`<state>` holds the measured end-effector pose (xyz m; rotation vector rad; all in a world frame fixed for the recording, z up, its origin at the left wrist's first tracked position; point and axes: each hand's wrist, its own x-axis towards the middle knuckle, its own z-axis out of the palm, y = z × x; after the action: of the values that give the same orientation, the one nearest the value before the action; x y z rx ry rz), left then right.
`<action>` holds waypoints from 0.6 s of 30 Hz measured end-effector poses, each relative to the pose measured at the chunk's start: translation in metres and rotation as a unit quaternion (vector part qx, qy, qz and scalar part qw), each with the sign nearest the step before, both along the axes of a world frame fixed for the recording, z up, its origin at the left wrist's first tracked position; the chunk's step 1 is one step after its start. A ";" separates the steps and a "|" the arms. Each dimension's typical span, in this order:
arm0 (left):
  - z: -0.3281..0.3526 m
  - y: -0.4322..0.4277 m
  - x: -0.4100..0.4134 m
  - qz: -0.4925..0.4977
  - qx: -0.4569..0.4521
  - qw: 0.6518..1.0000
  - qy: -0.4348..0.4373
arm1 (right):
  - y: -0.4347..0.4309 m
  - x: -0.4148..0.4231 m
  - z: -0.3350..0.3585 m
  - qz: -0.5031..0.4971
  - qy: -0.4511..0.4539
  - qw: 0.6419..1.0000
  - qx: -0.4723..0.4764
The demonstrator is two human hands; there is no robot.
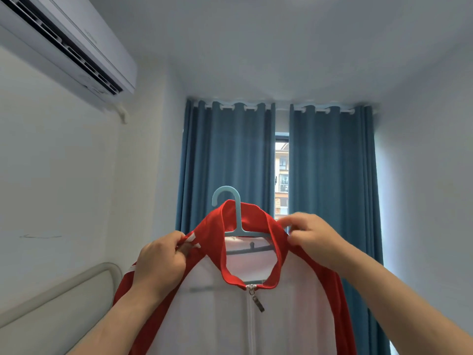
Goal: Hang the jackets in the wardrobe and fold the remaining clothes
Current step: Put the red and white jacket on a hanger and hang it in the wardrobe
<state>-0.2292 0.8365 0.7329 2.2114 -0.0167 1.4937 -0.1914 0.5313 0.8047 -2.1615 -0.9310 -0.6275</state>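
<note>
Both my hands are holding the jacket (281,316) up in front of the curtains (230,155). My left hand (160,260) is pinching the red shoulder fabric left of the collar (256,252), thumb and fingers curled round the striped edge. My right hand (311,234) is pinching the red fabric right of the collar, fingers curled over it. Inside the collar a blue hanger (236,219) is sitting, its hook sticking up above the collar's rear edge. Below the collar the white front is hanging zipped, the zipper pull (258,302) dangling just under the collar. Far left of the jacket and above it, an air conditioner (71,44) is hanging on the wall; low left of the jacket a headboard (64,298) is showing.
</note>
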 end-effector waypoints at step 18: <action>-0.016 0.075 -0.033 -0.010 0.067 0.997 -0.025 | 0.024 0.018 -0.037 -0.205 -0.079 0.970 0.102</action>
<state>-0.2619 0.9112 0.7173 2.2707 -0.1581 1.5776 -0.1738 0.5554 0.7679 -2.1497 -0.4668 -1.0609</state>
